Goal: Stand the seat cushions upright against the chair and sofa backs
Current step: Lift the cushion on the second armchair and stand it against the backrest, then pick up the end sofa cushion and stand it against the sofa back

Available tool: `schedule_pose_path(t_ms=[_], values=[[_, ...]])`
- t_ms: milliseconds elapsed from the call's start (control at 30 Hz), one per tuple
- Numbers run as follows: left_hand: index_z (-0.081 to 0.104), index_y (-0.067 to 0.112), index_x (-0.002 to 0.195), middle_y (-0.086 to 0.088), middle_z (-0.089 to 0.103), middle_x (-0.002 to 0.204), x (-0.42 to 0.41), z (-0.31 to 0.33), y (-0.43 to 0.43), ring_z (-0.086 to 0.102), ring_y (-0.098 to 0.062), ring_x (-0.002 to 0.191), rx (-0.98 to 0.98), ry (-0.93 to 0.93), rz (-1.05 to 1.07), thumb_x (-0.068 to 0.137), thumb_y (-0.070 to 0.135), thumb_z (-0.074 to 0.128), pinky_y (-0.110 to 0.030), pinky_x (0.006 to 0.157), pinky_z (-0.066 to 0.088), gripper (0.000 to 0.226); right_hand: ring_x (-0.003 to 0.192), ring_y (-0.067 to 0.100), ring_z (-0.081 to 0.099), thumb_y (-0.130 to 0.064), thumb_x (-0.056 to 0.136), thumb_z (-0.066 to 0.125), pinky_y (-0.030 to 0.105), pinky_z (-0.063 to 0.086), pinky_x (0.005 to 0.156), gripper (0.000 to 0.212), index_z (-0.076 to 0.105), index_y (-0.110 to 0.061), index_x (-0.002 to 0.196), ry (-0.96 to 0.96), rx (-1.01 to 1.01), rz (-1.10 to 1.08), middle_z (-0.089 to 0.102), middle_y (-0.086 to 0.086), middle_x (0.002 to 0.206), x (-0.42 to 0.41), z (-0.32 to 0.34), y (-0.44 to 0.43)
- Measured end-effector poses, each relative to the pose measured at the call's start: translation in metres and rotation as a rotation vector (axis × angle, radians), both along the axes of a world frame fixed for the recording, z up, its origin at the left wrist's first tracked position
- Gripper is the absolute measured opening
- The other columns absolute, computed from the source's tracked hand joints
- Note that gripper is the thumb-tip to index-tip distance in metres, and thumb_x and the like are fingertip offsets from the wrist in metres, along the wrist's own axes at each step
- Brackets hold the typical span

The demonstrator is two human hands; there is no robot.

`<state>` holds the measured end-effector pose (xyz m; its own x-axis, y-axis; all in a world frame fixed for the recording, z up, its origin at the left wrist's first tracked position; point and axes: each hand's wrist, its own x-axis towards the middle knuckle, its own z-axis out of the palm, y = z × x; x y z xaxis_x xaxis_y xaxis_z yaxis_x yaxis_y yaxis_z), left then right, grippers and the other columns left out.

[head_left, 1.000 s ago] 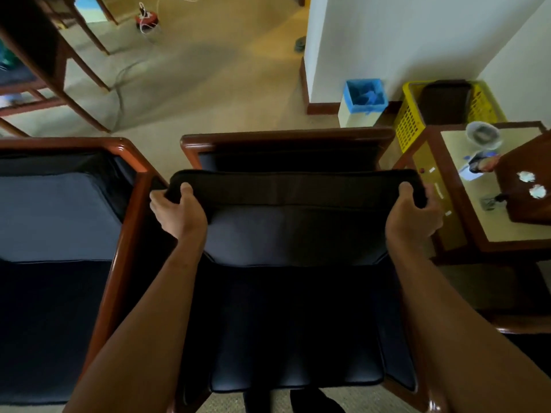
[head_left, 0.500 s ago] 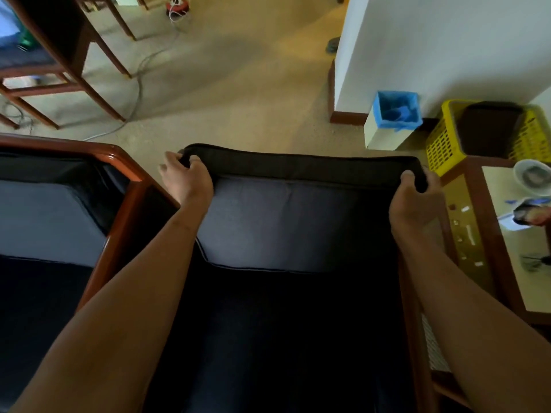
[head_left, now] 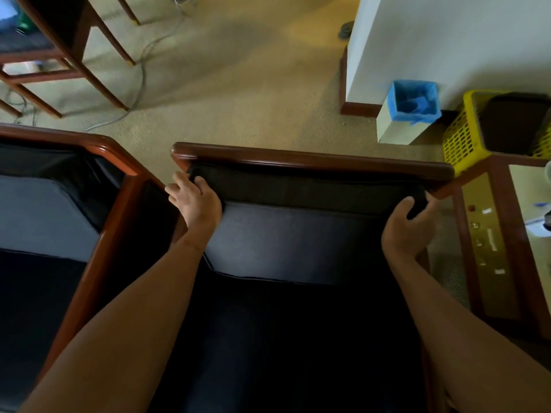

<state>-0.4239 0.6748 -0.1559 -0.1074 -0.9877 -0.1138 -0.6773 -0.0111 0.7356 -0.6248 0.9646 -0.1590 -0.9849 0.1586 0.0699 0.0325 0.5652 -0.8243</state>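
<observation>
Left hand (head_left: 195, 201): clenched on the seat cushion's (head_left: 298, 242) upper left corner, thumb on its front face, fingers wrapped over the top edge.
Right hand (head_left: 407, 225): grasping the upper right corner the same way.
Seat cushion: dark, stood up in the chair (head_left: 313, 158), its top edge just below the wooden back rail and close against the chair back.
Sofa (head_left: 98, 150): to the left, a grey cushion (head_left: 38, 216) leaning against its back.
Tabletop (head_left: 527, 186): on the right, beside the chair.
Floor: yellow basket (head_left: 459, 138) and blue-lined bin (head_left: 414, 105) by the wall.
</observation>
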Motion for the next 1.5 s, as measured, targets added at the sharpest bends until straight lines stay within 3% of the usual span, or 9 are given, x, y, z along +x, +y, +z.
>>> schedule_pose_path(t_ms=[167,233,333,567,800,967,1100,1300,1500], values=[[0.037,0.004,0.15,-0.028,0.04,0.148,0.011,0.012,0.003,0.04,-0.047,0.136,-0.11,-0.351,-0.239,0.111,0.037,0.03,-0.062,0.113,0.036,0.052,0.132,0.038,0.048,-0.047,0.104,0.029,0.04,0.04,0.103,0.062,0.039,-0.006,0.149,0.017,0.193,0.137,0.044,0.024,0.149,0.005,-0.004,0.016],[0.034,0.008,0.155,-0.03,0.039,0.154,0.017,0.019,0.012,0.037,-0.05,0.142,-0.195,-0.507,-0.403,0.111,0.043,0.025,-0.068,0.117,0.028,0.057,0.146,0.041,0.032,-0.053,0.104,0.025,0.052,0.034,0.114,0.068,0.023,-0.011,0.157,-0.017,0.324,0.22,0.026,0.024,0.162,0.011,0.0,0.027],[0.028,0.017,0.164,-0.025,0.021,0.171,0.025,0.03,0.042,0.014,-0.047,0.159,-0.27,-0.645,-0.662,0.111,0.049,0.02,-0.076,0.122,0.009,0.062,0.158,0.036,0.003,-0.058,0.105,0.025,0.056,0.013,0.124,0.071,0.001,-0.023,0.163,-0.051,0.513,0.367,0.001,0.017,0.171,0.038,0.016,0.045],[0.021,0.024,0.17,-0.013,0.004,0.179,0.031,0.069,0.165,-0.002,-0.035,0.165,-0.375,-0.43,-1.209,0.114,0.048,0.03,-0.06,0.131,0.002,0.062,0.158,0.034,0.002,-0.049,0.106,0.037,0.056,0.009,0.125,0.068,0.018,-0.018,0.162,-0.078,0.625,0.368,0.009,0.016,0.171,0.144,0.038,0.144],[0.029,0.024,0.167,-0.014,0.008,0.178,0.038,0.089,0.338,0.003,-0.036,0.165,-0.506,-0.318,-1.609,0.112,0.044,0.038,-0.06,0.131,0.007,0.059,0.159,0.03,-0.003,-0.045,0.105,0.04,0.054,0.005,0.127,0.065,0.021,-0.021,0.163,-0.239,0.647,0.151,0.006,0.012,0.172,0.258,0.049,0.295],[0.046,0.019,0.159,-0.02,0.031,0.17,0.043,0.092,0.475,0.025,-0.041,0.159,-0.517,-0.157,-1.878,0.108,0.04,0.048,-0.064,0.126,0.023,0.054,0.159,0.028,-0.004,-0.045,0.106,0.041,0.05,0.001,0.127,0.065,0.022,-0.022,0.163,-0.368,0.607,-0.082,0.007,0.009,0.173,0.323,0.06,0.411],[0.042,0.021,0.16,-0.017,0.026,0.173,0.047,0.093,0.587,0.019,-0.038,0.162,-0.441,-0.093,-2.053,0.11,0.042,0.042,-0.062,0.127,0.02,0.055,0.159,0.025,-0.008,-0.049,0.107,0.036,0.048,0.0,0.128,0.065,0.018,-0.024,0.164,-0.414,0.538,-0.248,0.002,0.008,0.173,0.363,0.06,0.5],[0.047,0.021,0.156,-0.014,0.033,0.17,0.052,0.068,0.751,0.025,-0.035,0.16,-0.442,-0.103,-2.201,0.11,0.041,0.047,-0.06,0.126,0.026,0.05,0.158,0.022,-0.012,-0.049,0.108,0.032,0.046,-0.001,0.128,0.063,0.016,-0.026,0.164,-0.491,0.452,-0.404,-0.003,0.004,0.173,0.407,0.035,0.633],[0.048,0.021,0.156,-0.012,0.036,0.169,0.048,0.003,0.871,0.029,-0.031,0.158,-0.402,-0.331,-2.258,0.109,0.045,0.046,-0.055,0.126,0.029,0.052,0.159,0.028,-0.004,-0.048,0.108,0.036,0.048,0.008,0.128,0.063,0.021,-0.022,0.163,-0.629,0.356,-0.484,0.004,0.009,0.173,0.435,-0.025,0.749]])
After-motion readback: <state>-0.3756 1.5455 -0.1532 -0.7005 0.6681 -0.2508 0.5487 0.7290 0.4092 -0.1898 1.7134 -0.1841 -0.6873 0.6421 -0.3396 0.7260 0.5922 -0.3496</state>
